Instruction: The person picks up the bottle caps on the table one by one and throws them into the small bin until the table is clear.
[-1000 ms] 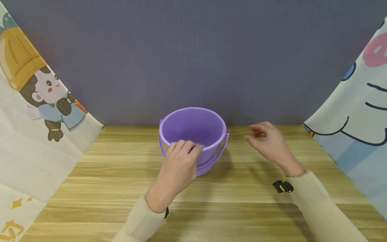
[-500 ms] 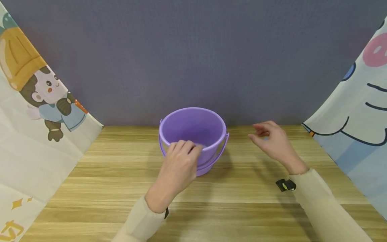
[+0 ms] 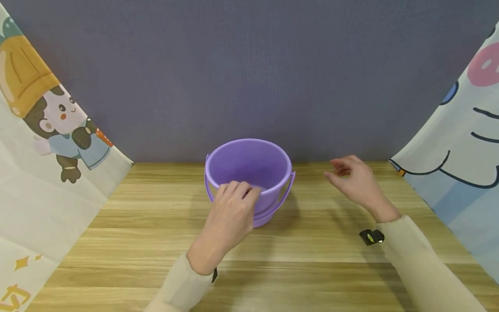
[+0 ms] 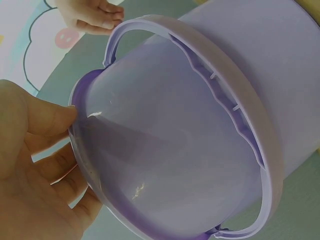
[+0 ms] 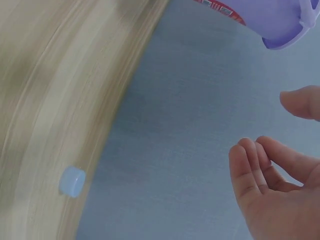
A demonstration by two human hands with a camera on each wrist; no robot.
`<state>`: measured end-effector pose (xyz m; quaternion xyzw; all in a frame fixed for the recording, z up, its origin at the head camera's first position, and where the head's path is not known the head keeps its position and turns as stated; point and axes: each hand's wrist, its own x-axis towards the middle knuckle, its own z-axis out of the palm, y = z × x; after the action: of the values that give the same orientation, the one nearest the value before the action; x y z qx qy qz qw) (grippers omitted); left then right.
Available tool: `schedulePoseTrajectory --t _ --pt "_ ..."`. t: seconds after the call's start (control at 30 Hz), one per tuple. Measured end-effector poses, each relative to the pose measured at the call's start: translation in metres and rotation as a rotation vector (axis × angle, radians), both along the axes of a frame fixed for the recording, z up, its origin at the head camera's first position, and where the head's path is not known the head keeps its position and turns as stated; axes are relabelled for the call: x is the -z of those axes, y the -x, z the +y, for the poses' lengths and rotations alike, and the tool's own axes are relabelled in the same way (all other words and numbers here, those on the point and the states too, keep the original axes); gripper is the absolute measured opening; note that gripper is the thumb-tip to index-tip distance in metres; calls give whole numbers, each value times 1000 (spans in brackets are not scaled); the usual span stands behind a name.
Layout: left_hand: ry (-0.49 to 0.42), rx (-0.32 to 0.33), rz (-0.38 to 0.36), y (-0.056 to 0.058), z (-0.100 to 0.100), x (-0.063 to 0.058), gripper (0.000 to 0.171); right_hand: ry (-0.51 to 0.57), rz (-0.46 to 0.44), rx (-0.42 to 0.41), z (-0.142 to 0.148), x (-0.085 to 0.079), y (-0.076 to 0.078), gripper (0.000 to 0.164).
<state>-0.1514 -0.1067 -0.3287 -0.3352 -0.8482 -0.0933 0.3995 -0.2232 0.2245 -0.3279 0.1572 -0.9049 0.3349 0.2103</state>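
A purple plastic bucket (image 3: 269, 203) stands upright on the wooden table, its handle (image 4: 257, 120) hanging down on the near side. My left hand (image 3: 231, 216) grips the bucket's near rim, thumb on the inside edge and fingers outside in the left wrist view. To the right of the bucket, my right hand (image 3: 356, 184) hovers with fingers loosely curved and thumb apart, holding nothing. The right wrist view shows a small light blue round cap (image 5: 72, 181) lying near the table's far edge; the head view does not show it, as the right hand covers that area.
The wooden table (image 3: 296, 277) ends at a dark grey back wall (image 3: 249, 78). Printed cartoon cloths hang at both sides, a left cloth (image 3: 39, 203) and a right cloth (image 3: 468, 173). A red and white label (image 5: 220, 7) is on the bucket's wall.
My right hand has drifted slightly to the right, away from the bucket. A blue spot seen between its fingers is hidden now. My left hand and the bucket have stayed in place.
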Motion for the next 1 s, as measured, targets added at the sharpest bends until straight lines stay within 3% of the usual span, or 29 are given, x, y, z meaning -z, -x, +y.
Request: schedulePoseTrajectory --t 1.0 --pt "1 -2 -10 -1 0 0 28 -45 -104 52 23 8 17 49"
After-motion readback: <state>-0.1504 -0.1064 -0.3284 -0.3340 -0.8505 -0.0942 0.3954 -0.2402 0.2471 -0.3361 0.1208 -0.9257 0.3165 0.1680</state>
